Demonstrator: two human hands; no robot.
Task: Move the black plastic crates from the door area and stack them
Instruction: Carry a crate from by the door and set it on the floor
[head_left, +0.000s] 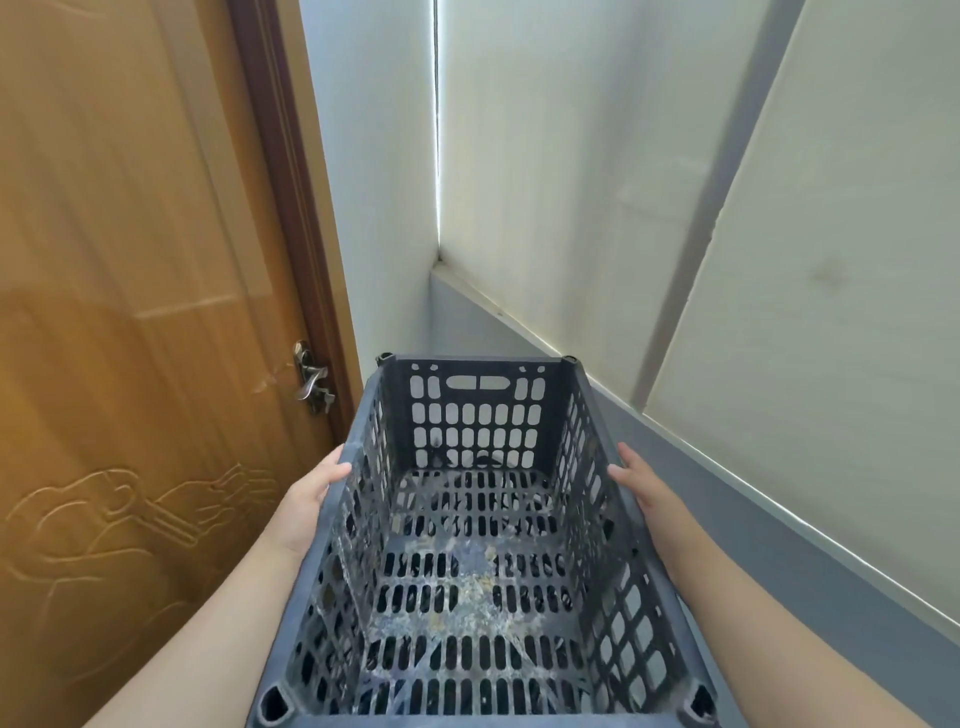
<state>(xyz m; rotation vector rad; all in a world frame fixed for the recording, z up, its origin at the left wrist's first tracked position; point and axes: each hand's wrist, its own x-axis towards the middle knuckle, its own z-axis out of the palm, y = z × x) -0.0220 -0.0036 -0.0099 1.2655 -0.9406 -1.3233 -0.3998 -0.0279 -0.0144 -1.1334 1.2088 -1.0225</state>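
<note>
Black crate (475, 545) fills 6 o'clock, left hand (311, 499) and right hand (644, 488) clamped on its long sides; wooden door (130, 312) at 9 o'clock.

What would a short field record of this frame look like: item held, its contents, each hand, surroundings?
item: black plastic crate, open side up, walls and floor slotted
contents: nothing inside; pale grime on the floor
left hand: pressed on the crate's left wall near the rim
right hand: pressed on the crate's right wall near the rim
left of crate: wooden door, shut, with a metal handle
ahead: corner of pale walls
other crates: none in view
</note>
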